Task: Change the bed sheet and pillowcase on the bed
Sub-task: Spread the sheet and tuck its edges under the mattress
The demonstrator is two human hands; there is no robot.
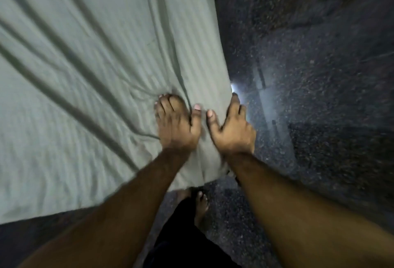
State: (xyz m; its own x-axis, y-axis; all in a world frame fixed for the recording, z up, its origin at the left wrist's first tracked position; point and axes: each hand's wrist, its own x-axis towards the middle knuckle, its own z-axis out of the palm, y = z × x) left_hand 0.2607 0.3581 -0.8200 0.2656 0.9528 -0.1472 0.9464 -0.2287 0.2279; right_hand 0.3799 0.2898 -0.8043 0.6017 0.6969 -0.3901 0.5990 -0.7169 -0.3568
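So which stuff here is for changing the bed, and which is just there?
For the job:
- pale green bed sheet, spread over the bed with long creases
- left hand, lying on the sheet near the corner
- right hand, at the sheet's edge, fingers over the side

Just there:
- dark speckled floor
- the person's bare foot on the floor

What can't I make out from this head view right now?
- Right hand fingers: they curl over the bed sheet corner, so the grip underneath is hidden.
- Mattress and bed frame: covered by the sheet.
- Pillow and pillowcase: out of frame.
- Left hand: motion-blurred, finger contact unclear.
- Floor: dark, blurred.
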